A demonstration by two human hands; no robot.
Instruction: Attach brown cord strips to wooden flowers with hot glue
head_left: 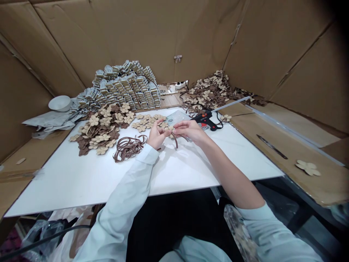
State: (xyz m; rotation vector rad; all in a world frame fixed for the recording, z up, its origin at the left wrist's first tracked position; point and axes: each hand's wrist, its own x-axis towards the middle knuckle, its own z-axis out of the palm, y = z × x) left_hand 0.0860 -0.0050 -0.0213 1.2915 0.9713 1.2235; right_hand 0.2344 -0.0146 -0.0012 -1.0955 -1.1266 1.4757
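My left hand (157, 135) and my right hand (191, 131) meet over the middle of the white board (188, 167), both closed in a pinch. Between their fingertips is a small beige flower (171, 128), partly hidden by the fingers. A brown cord (176, 141) dangles below it. Left of my left hand lies a tangled bundle of brown cords (128, 148). Beige flower cutouts (144, 123) are spread just behind that hand. A black glue gun (205, 119) rests beyond my right hand, near a clear sheet (176, 117).
Beige and brown flowers (102, 127) are heaped at left, before a stack of small packets (128, 85). Corded flowers (208, 91) pile up at back right. A white bowl (60, 103), a dark blade (272, 146) and a lone flower (308, 167) lie at the sides. Cardboard walls (152, 32) enclose the table.
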